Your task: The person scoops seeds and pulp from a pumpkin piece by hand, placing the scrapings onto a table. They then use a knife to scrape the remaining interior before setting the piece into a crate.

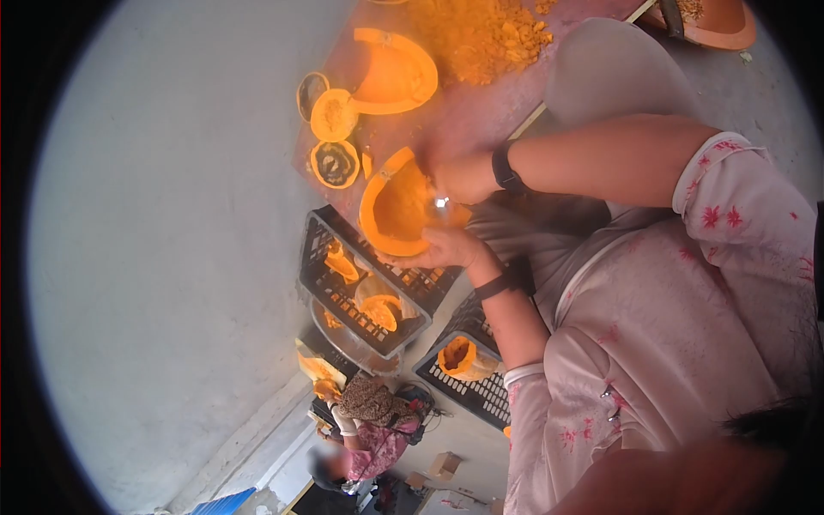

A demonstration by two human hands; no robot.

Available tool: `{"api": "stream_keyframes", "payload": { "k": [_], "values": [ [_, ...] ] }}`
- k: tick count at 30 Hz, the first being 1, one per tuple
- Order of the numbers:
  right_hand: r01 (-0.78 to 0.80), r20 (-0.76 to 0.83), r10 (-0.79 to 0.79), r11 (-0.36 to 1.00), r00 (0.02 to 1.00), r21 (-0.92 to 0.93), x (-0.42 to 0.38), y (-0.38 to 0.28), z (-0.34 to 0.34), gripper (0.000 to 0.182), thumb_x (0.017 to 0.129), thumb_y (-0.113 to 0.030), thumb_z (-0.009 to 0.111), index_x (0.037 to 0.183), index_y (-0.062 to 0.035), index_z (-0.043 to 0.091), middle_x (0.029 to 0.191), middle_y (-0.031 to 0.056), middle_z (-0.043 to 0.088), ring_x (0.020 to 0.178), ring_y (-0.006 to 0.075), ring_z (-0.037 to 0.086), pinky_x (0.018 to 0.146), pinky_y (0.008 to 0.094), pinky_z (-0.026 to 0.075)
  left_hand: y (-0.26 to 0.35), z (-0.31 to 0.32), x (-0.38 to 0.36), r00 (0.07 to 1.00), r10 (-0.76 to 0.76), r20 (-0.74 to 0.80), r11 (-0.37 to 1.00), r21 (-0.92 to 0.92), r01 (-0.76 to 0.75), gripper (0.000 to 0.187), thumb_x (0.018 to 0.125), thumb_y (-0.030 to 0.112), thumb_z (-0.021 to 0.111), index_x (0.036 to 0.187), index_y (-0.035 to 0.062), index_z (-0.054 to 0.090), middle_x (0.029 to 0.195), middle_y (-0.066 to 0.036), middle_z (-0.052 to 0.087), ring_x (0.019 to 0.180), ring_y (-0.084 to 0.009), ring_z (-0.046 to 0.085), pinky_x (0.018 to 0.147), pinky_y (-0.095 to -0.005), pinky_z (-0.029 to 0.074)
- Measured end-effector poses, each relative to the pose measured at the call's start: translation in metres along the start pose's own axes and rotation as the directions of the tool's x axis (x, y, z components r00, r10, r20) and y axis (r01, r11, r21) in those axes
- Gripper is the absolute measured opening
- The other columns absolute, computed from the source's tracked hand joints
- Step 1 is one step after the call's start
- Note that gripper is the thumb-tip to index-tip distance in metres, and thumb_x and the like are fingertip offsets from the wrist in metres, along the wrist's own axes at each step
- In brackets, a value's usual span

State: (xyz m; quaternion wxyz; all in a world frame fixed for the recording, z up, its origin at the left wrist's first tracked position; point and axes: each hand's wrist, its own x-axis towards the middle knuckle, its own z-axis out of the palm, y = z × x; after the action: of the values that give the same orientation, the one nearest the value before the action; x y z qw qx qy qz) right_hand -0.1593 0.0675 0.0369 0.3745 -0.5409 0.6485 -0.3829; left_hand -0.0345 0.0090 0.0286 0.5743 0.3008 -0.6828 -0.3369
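Note:
A hollowed, cut piece of pumpkin [378, 206] with a thick orange rim is held up in front of my lap, its hollow facing me. My left hand [451, 247], with a dark band on the wrist, grips its lower edge. My right hand [463, 178], wearing a black watch strap, is closed at the opposite edge on a small shiny metal tool [441, 202]. Only a bright glint of that tool shows, so its exact kind is hidden. Beyond the held piece lie a larger cut pumpkin shell [399, 77] and smaller round pumpkin ends [335, 163].
Orange pumpkin scraps [489, 39] are heaped on the reddish table [506, 103]. A black crate [408, 330] holds pumpkin pieces, and another crate [446, 382] holds a hollow pumpkin [468, 358]. A metal basin [386, 365] stands beside them. A co-worker [382, 446] sits farther off.

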Motion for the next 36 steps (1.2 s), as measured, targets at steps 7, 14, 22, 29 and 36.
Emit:
{"api": "stream_keyframes", "payload": {
  "k": [7, 14, 22, 29, 36],
  "values": [
    [-0.098, -0.261, -0.007, 0.918, 0.965, -0.384, -0.011, 0.0, -0.012, 0.019, 0.077, -0.018, 0.066, 0.086, -0.002, 0.071, 0.085, 0.0174, 0.069, 0.082, 0.0344, 0.067, 0.07, 0.043, 0.053, 0.006, -0.004, 0.007, 0.992, -0.12, -0.033, 0.993, -0.01, 0.12, 0.068, 0.083, -0.006, 0.049, 0.145, 0.002, 0.021, 0.14, -0.021, 0.035, 0.125, -0.0319, 0.043, 0.107, -0.0408, 0.035],
    [0.027, -0.182, -0.133, 0.869, 0.974, -0.494, -0.016, -0.011, -0.003, 0.016, 0.076, -0.012, 0.058, 0.08, -0.0013, 0.069, 0.082, 0.0192, 0.068, 0.078, 0.0345, 0.067, 0.067, 0.0428, 0.053, 0.006, -0.003, 0.006, 0.995, -0.096, -0.042, 0.992, 0.082, 0.099, 0.071, 0.078, -0.007, 0.045, 0.144, -0.001, 0.021, 0.14, -0.025, 0.034, 0.126, -0.0342, 0.043, 0.106, -0.0423, 0.037],
    [-0.068, -0.171, 0.022, 0.96, 0.985, -0.272, -0.022, -0.013, -0.005, 0.02, 0.078, -0.01, 0.055, 0.088, -0.0002, 0.068, 0.087, 0.0203, 0.067, 0.086, 0.0356, 0.066, 0.073, 0.0448, 0.053, 0.012, 0.009, 0.004, 0.999, -0.027, -0.024, 0.997, 0.066, 0.029, 0.071, 0.079, -0.005, 0.046, 0.144, -0.0013, 0.021, 0.14, -0.023, 0.033, 0.126, -0.034, 0.042, 0.108, -0.0416, 0.035],
    [-0.109, -0.214, 0.039, 0.938, 0.976, -0.328, -0.027, -0.014, -0.007, 0.02, 0.078, -0.009, 0.055, 0.092, -0.0015, 0.069, 0.09, 0.0204, 0.067, 0.09, 0.0354, 0.065, 0.076, 0.0442, 0.052, 0.01, 0.007, 0.005, 0.999, 0.03, 0.01, 0.984, 0.173, -0.031, 0.074, 0.072, -0.008, 0.043, 0.143, 0.0013, 0.025, 0.139, -0.023, 0.033, 0.127, -0.0357, 0.04, 0.109, -0.0448, 0.033],
    [-0.039, -0.193, 0.019, 0.994, 0.981, -0.099, -0.018, -0.005, 0.011, 0.021, 0.079, -0.008, 0.056, 0.093, 0.0013, 0.068, 0.089, 0.0224, 0.067, 0.088, 0.0374, 0.065, 0.075, 0.045, 0.052, 0.015, 0.007, 0.005, 1.0, -0.005, -0.011, 0.989, 0.147, 0.007, 0.073, 0.073, -0.007, 0.044, 0.143, 0.0005, 0.024, 0.139, -0.024, 0.035, 0.126, -0.0357, 0.042, 0.109, -0.0438, 0.033]
  ]
}}
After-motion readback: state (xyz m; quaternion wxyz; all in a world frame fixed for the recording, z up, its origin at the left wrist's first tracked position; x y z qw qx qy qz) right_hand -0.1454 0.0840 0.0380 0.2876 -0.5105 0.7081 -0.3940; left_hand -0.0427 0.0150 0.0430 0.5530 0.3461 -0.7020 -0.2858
